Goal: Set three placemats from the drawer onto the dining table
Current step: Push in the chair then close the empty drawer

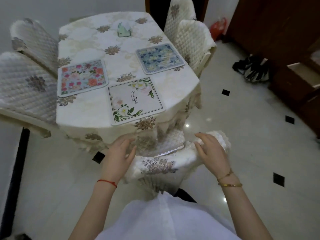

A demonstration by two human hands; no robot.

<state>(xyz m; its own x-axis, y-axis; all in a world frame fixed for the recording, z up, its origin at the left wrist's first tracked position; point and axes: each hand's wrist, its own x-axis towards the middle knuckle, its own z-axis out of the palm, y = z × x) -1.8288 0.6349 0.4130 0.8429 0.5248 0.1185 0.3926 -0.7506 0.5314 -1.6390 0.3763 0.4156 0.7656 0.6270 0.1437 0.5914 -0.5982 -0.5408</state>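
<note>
Three placemats lie flat on the dining table [83,111], which wears a cream floral cloth. A pink-flowered placemat [82,77] sits at the left. A blue-flowered placemat [159,58] sits at the right. A white placemat [136,100] with green leaves and lettering lies at the near edge. My left hand [118,154] hovers with relaxed fingers beside the back of the near chair [155,165] and holds nothing. My right hand [210,150] rests with straight fingers on the chair back's quilted cover.
A green tissue box [124,29] stands at the table's far end. Covered chairs stand at the left [26,87] and the far right [192,42]. A dark wooden cabinet [285,40] with an open drawer lines the right wall, with a striped bag [252,70] on the tiled floor.
</note>
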